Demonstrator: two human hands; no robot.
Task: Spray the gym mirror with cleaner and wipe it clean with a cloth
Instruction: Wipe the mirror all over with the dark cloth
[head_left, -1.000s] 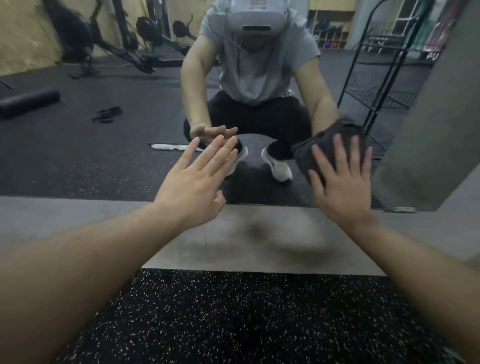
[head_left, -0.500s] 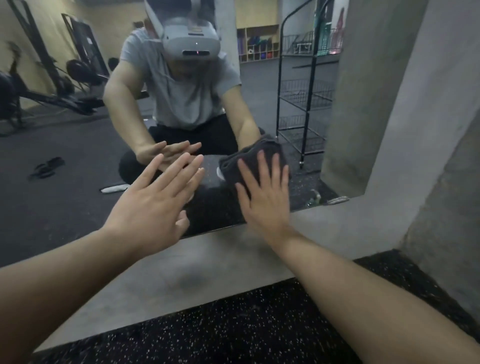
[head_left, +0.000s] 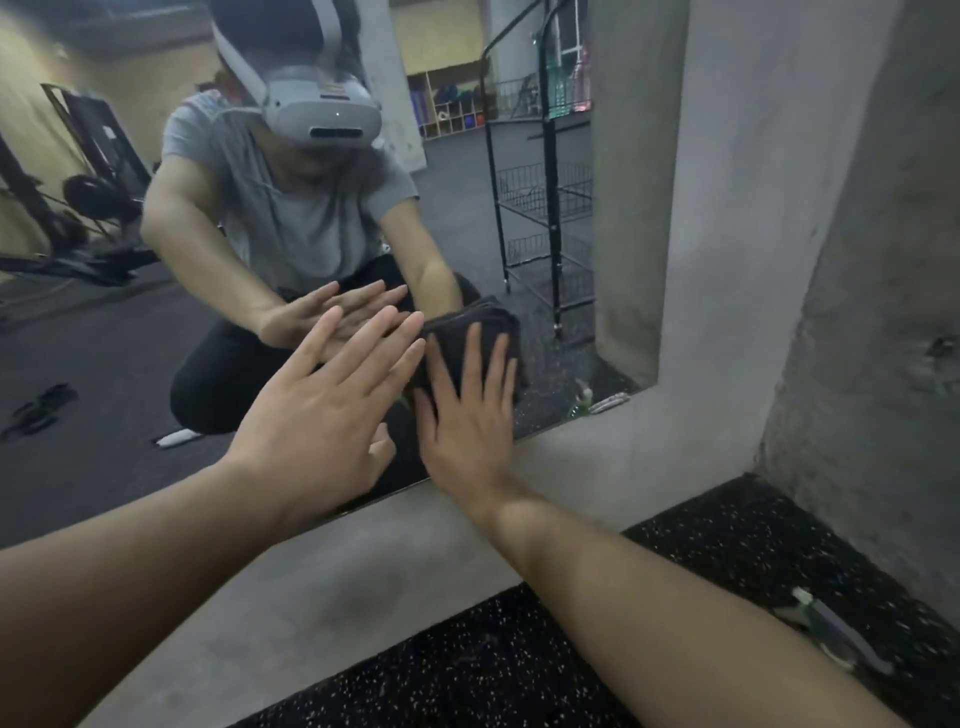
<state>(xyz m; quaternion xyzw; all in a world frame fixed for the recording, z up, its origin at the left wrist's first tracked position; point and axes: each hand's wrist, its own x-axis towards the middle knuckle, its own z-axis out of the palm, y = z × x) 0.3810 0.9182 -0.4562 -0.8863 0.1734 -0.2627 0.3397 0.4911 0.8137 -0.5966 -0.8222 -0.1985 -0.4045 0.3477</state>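
A large wall mirror (head_left: 130, 364) fills the left and middle of the head view, its lower edge just above a grey concrete ledge (head_left: 405, 561). With straight, spread fingers my right hand (head_left: 467, 415) presses a folded dark cloth (head_left: 498, 322) flat on the glass near the mirror's lower right corner. My left hand (head_left: 322, 410) is flat and open, its fingers straight, on or just off the glass beside the cloth. A spray bottle (head_left: 831, 634) lies on the floor at the lower right, and its green-tipped reflection (head_left: 582, 402) shows at the mirror's corner.
A grey concrete pillar (head_left: 753, 260) frames the mirror on the right, with a rough wall (head_left: 883, 364) beyond it. Black speckled rubber flooring (head_left: 493, 665) lies below the ledge. The glass reflects a crouching person, a black wire rack (head_left: 545, 208) and gym machines.
My right hand and the cloth slid left across the glass toward my left hand, and the view swung right and upward, bringing the pillar and the bottle on the floor into sight.
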